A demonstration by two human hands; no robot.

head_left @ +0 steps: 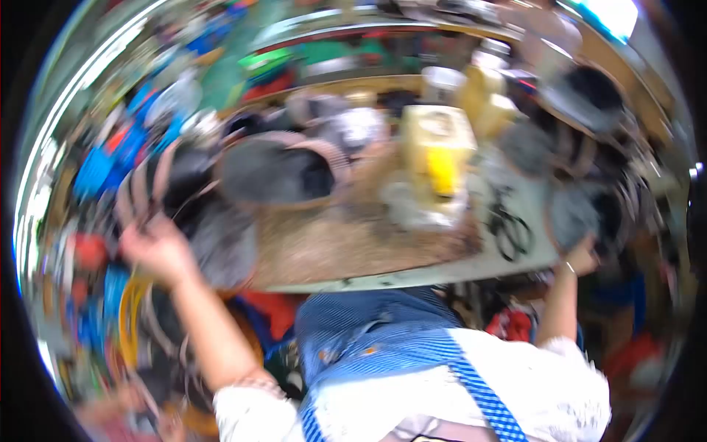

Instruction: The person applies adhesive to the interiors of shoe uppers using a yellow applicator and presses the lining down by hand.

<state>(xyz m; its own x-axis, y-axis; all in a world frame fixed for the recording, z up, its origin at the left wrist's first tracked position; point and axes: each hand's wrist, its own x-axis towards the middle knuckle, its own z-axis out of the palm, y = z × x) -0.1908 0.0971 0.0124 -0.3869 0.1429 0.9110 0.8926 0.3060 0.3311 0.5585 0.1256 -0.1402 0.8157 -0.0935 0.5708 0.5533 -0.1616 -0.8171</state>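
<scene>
The view is smeared by motion. My left hand (158, 249) is at the left edge of the table, against dark rounded pieces with pale pinkish rims (151, 180); its fingers are too blurred to tell whether they grip one. Beside it lies a dark grey rounded piece (224, 243). At the table's right end, my right hand (583, 256) touches or is right by a grey rounded piece (573, 214) with a dark opening next to it. Whether its fingers hold that piece cannot be made out. Another dark rounded piece (272, 173) lies on the brown board (353, 243).
A yellowish container (438, 132) with a bright yellow part stands on the board. Black-handled scissors (509, 232) lie right of it on the pale tabletop (471, 274). More dark pieces (585, 92) are stacked at the back right. Yellow hoops (132, 317) are below left.
</scene>
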